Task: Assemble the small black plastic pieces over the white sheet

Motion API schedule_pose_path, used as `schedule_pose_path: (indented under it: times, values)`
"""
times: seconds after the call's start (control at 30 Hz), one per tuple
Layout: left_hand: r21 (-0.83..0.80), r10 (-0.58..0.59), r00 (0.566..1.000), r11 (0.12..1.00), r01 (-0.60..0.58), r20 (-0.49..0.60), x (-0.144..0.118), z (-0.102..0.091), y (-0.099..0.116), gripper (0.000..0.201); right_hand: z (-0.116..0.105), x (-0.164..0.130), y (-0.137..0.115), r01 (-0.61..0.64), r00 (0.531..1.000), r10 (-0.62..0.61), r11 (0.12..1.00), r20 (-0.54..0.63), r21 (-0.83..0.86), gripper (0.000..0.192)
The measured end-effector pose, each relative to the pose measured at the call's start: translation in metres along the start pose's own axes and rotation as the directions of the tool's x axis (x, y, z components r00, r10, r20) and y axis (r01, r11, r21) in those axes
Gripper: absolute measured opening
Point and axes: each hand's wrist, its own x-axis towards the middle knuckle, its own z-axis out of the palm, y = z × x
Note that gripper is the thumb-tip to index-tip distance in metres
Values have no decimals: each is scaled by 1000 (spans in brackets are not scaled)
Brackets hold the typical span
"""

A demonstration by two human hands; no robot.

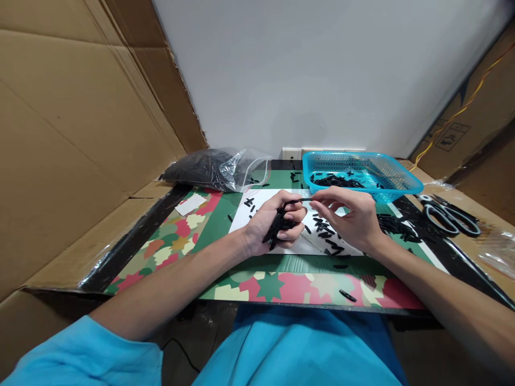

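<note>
Pinching a thin black strip (302,200) between thumb and fingertips, the right hand (354,217) is held just beside the left hand (273,222), so that the strip bridges the small gap between the two. The left hand is closed around a bundle of small black pieces (278,228), its fingers curled over them and its thumb meeting the near end of the strip (whether that end is truly gripped or only touched cannot be told).

Directly beneath both hands a white sheet (261,201) is laid flat, and loose black pieces (328,230) are scattered over it, most of them under and just in front of the right hand. The sheet is borne by a patterned mat (257,287) of green, red and cream shapes, on which one stray black piece (347,295) is seen nearer the body than the grip.

Beyond the right hand, a turquoise plastic basket (398,179) is set, with more black pieces gathered in its bottom. Beyond the left hand and off to its outer side, a clear plastic bag (213,169) filled with dark pieces is lying on its side. Well to the outer side of the right hand, a pair of black-handled scissors (448,214) is rested on the table edge. Cardboard walls (72,134) are stood on both flanks, and a pale wall (322,75) is seen behind everything.
</note>
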Motion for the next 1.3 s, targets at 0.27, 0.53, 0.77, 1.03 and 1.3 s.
schedule_pose_path:
  times: [0.27, 0.53, 0.77, 1.03, 1.3]
  values:
    - [119, -58, 998, 991, 55, 25, 0, -2, 1, 41, 0, 2, 0, -21, 999, 19, 999, 32, 46, 10]
    - [117, -46, 999, 992, 45, 5, -1, 0, 0, 40, -2, 1, -2, -75, 996, 68, 991, 64, 113, 12]
    - [52, -28, 999, 998, 29, -14, 0, 0, 2, 39, -2, 2, -4, -64, 997, 60, 992, 39, 111, 6]
    - [85, -44, 999, 995, 44, -8, 0, 0, 1, 40, -1, 1, -2, -67, 997, 63, 993, 39, 100, 8]
    - [39, 33, 999, 999, -34, 11, -1, 1, 0, 38, -9, 7, 7, -99, 988, 95, 995, -120, -29, 14]
